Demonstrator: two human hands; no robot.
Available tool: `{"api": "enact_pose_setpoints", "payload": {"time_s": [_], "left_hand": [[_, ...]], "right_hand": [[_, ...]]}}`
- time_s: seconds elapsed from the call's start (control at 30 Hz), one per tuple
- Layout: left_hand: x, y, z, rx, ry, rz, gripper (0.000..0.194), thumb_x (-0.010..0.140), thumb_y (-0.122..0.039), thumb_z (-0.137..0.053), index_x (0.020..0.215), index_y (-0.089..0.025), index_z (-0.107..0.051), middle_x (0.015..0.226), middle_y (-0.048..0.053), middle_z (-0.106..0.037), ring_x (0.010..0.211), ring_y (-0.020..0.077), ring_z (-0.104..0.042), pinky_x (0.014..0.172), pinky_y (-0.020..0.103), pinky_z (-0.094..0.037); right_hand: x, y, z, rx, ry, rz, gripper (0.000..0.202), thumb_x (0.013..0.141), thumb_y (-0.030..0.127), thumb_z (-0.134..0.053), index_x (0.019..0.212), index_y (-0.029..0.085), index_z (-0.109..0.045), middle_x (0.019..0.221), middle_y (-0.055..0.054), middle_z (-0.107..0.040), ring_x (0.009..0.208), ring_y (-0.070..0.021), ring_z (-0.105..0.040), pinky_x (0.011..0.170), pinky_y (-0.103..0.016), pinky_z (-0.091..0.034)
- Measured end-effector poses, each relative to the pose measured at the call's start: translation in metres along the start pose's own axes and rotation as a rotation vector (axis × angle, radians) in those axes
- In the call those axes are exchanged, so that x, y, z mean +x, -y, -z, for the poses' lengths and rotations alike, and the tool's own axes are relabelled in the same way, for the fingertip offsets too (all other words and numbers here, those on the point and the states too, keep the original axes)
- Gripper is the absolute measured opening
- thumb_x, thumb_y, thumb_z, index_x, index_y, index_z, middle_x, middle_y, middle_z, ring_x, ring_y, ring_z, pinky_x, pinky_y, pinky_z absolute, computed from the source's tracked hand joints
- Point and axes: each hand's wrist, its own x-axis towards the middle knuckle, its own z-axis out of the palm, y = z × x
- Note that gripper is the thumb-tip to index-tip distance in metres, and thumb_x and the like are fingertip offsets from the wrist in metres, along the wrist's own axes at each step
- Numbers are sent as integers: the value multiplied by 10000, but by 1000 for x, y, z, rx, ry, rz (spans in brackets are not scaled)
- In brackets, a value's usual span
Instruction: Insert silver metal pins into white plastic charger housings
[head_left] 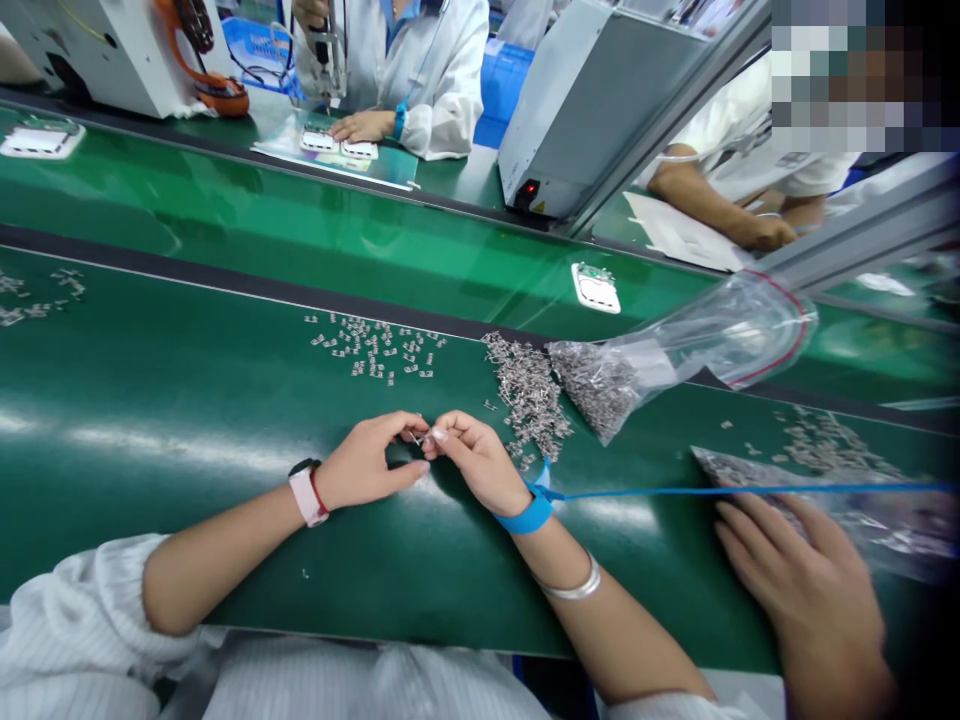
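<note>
My left hand (371, 460) and my right hand (472, 455) meet over the green tabletop (225, 400). Between their fingertips are small metal parts (417, 437), pinched on both sides; their exact shape is too small to make out. Beyond my hands lie scattered little metal clips (375, 345), set apart from one another. To the right of these, a dense heap of similar metal parts (529, 395) spreads beside a clear zip bag (637, 370) that is partly full of them. A blue wrist strap (529, 512) with a cord circles my right wrist.
A co-worker's hand (810, 570) rests by another bag of parts (780, 485) at the right. Behind the dark rail, a white device with a circuit board (596, 287) sits on the green belt (420, 235). Across from me, a person in white holds a power screwdriver (324, 55).
</note>
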Motion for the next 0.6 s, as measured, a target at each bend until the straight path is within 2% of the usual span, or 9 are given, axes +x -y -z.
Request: {"api": "enact_pose_setpoints", "payload": {"time_s": [0.17,0.3,0.47,0.6], "left_hand": [[-5,0,-3,292,-93,-115,150,847,-316,-500,885,-193,-577,892,26,-648,835,161,-585,751,284,-411],[-6,3,-2,423,-122,-244,183,880,-274,-440,841,-185,-595,847,26,-660,791,146,-587,740,281,-385],[-7,0,-1,568,-207,-299,207,855,-362,-491,852,-172,-574,844,30,-668,761,155,-586,713,292,-362],[-8,-2,-2,724,-226,-372,183,868,-327,-481,821,-171,-566,845,30,-669,732,155,-576,687,304,-327]], "right_hand": [[-3,2,-5,-89,-56,46,250,741,416,-622,706,177,-557,635,13,-553,616,-99,-512,619,-240,-434],[-3,3,-4,-129,-83,63,258,747,420,-610,702,175,-547,620,18,-521,597,-94,-478,591,-231,-412],[-5,5,-6,-148,-90,50,253,746,416,-609,700,176,-542,612,19,-516,586,-95,-466,567,-228,-395],[-8,5,-11,-112,-144,21,248,737,395,-618,667,171,-538,583,27,-506,564,-86,-451,552,-221,-372]]}}
